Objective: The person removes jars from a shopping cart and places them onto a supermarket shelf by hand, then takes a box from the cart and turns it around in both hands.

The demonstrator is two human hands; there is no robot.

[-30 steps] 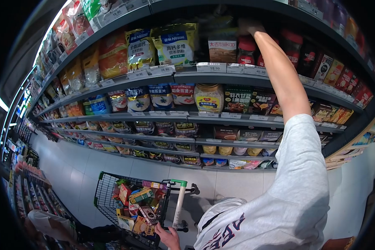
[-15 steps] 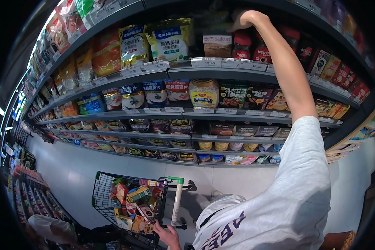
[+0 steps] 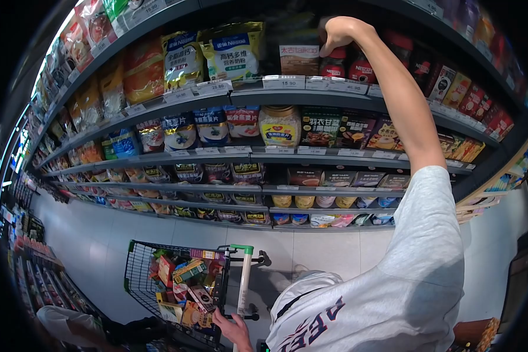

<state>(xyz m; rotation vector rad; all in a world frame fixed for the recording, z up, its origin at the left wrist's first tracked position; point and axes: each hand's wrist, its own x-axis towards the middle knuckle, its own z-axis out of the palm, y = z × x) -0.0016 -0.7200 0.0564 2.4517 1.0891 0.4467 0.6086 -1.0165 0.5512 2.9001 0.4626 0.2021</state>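
Note:
My right hand point(image 3: 341, 36) reaches up to a shelf, its fingers bent down at the right edge of a Taikoo packet point(image 3: 300, 60). The fingertips are partly hidden behind it. Just below the hand stands a red-lidded Nescafe jar point(image 3: 333, 66), with another jar point(image 3: 362, 71) to its right. Down at the near end of the shopping cart point(image 3: 136, 276), my left hand point(image 3: 233, 330) rests over the lower part of the white cart handle point(image 3: 244, 281). Its fingers point toward several boxes in the basket, among them a green-and-yellow box point(image 3: 189, 270).
Yellow Nestle milk powder bags point(image 3: 232, 56) stand left of the Taikoo packet. On the shelf below are a plastic oat jar point(image 3: 280, 126) and coffee boxes point(image 3: 318, 126). Another person's leg point(image 3: 70, 322) shows at lower left. Pale floor tiles point(image 3: 322, 246) lie between shelves and cart.
My right hand has lowered slightly, its fingers now down at the Taikoo packet's right edge. My left hand stays at the cart. The whole view has shifted a little.

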